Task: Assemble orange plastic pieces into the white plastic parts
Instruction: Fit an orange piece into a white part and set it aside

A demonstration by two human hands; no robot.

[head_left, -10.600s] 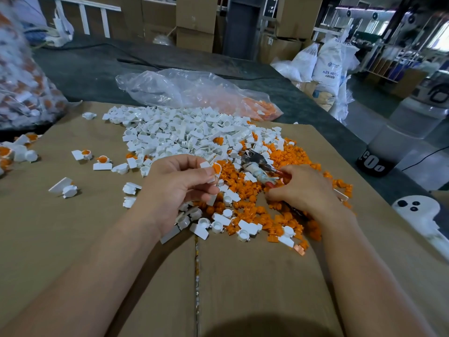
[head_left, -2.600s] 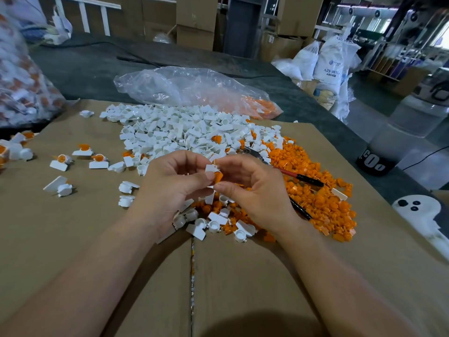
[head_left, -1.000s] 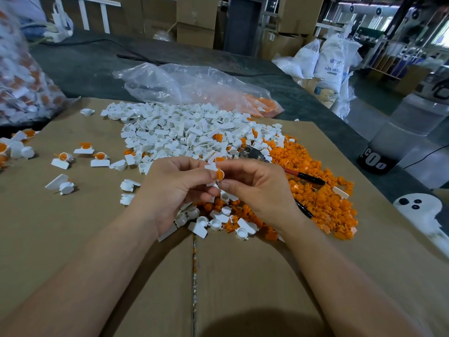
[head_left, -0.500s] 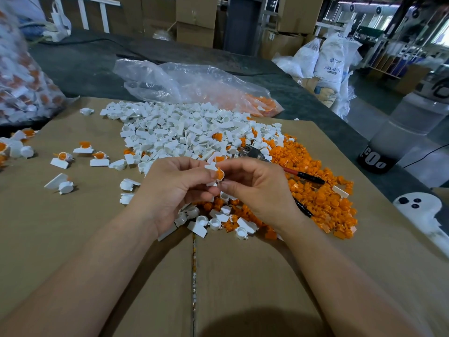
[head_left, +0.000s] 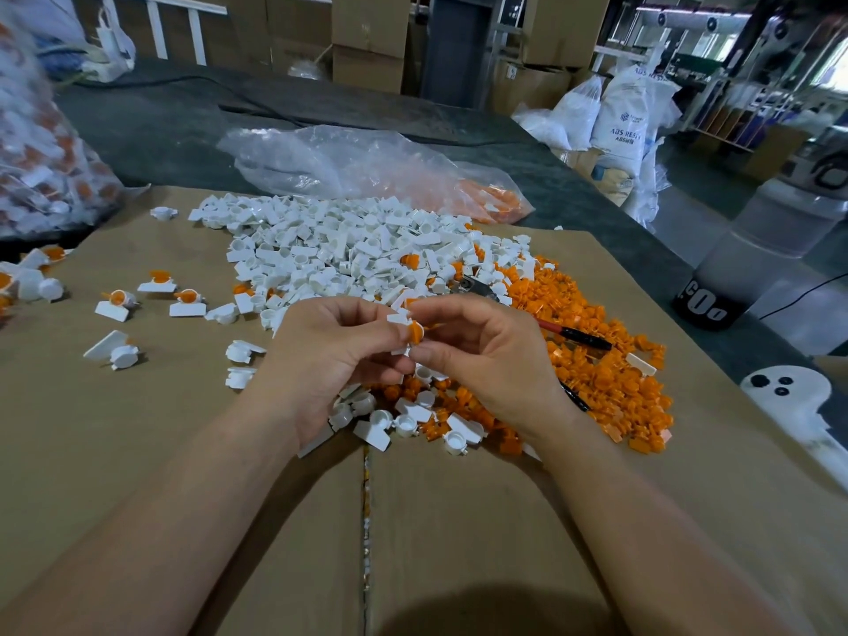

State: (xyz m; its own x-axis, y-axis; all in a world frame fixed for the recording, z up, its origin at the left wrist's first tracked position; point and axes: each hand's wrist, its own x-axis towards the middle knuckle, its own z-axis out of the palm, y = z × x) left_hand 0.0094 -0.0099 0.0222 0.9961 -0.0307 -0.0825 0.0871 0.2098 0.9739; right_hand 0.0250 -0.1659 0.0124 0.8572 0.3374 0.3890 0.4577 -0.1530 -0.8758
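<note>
Fig.: head view. A white part [head_left: 397, 318] is pinched in the left grip [head_left: 330, 360]; an orange piece [head_left: 415, 332], touching it, is pinched by the right grip [head_left: 486, 360]. Both are held above the cardboard-covered bench [head_left: 137, 452]. Behind: white-parts pile [head_left: 348, 250]. At right: orange-pieces pile [head_left: 596, 369] w/ a red/black-handled tool [head_left: 573, 333] laid on it. At left, well apart: assembled units [head_left: 186, 304].

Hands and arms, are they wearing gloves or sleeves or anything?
No gloves. The left hand and the right hand are bare, with no rings that show. The left forearm and the right forearm are bare too, right to the picture's edge: no sleeves, no watch, no bracelet.
</note>
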